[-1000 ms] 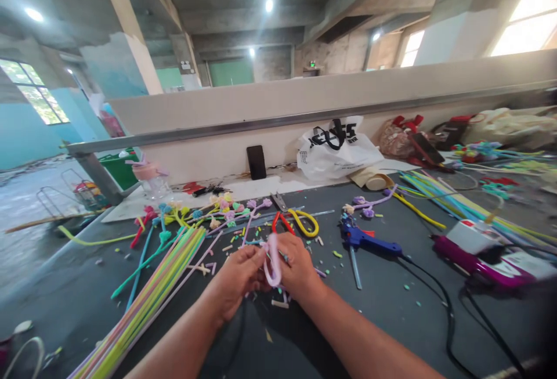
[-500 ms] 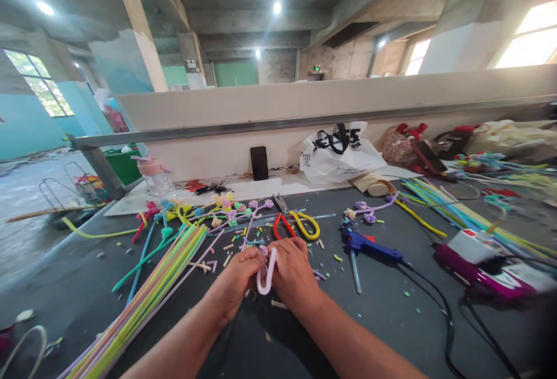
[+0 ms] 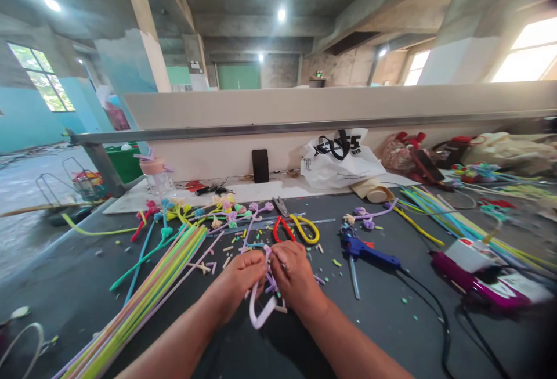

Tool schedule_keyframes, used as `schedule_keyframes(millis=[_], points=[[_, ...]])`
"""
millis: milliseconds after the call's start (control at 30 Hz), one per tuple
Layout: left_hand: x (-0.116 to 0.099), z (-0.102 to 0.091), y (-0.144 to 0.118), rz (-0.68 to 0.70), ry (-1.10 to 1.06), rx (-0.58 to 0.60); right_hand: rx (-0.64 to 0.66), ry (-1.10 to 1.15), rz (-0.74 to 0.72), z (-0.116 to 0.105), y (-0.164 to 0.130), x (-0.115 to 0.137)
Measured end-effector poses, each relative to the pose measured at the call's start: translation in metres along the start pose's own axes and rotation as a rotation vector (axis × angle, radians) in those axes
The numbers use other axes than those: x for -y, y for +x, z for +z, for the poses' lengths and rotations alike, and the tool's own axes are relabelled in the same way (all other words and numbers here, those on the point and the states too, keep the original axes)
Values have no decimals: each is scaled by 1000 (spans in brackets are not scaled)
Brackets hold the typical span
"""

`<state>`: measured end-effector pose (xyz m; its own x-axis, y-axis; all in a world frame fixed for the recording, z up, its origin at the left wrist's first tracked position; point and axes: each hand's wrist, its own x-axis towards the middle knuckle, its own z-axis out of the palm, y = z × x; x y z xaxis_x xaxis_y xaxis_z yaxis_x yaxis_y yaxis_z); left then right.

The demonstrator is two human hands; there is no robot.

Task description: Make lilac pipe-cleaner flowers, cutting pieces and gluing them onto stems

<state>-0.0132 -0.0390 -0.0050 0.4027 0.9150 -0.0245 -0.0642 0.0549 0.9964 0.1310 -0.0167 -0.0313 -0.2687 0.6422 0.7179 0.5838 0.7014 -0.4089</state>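
Between my hands is a pale lilac pipe cleaner (image 3: 260, 320), its lower part hanging down in a bent loop. My left hand (image 3: 247, 274) pinches it from the left, thumb and fingertips together. From the right, my right hand (image 3: 292, 271) is closed on its upper end, the fingertips of both hands almost meeting. The exact grip is partly hidden by the fingers. Purple pieces (image 3: 272, 282) show just behind the hands. Scissors (image 3: 296, 228) with one red and one yellow handle lie beyond them on the dark table (image 3: 339, 332).
A bundle of coloured pipe cleaners (image 3: 161, 292) lies at left, with small pipe-cleaner flowers (image 3: 226, 208) behind. A blue glue gun (image 3: 369, 251) with its cord is at right, beside a purple power strip (image 3: 478, 280). Farther back are a phone (image 3: 260, 166) and a white bag (image 3: 342, 161).
The loop of the lilac pipe cleaner hangs lower and wider, swung slightly left. Both hands stay close together, with the fingers shifted a little. The camera view has moved slightly.
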Motion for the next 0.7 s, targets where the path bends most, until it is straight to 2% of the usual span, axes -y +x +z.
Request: schedule_keyframes(millis=[167, 433, 700], points=[[-3, -9, 3, -73, 134, 13, 21, 226, 62, 1, 4, -6], [-5, -14, 6, -155, 207, 24, 196, 506, 312, -10, 9, 0], [-4, -10, 6, -225, 217, 46, 299, 509, 351, -15, 12, -4]])
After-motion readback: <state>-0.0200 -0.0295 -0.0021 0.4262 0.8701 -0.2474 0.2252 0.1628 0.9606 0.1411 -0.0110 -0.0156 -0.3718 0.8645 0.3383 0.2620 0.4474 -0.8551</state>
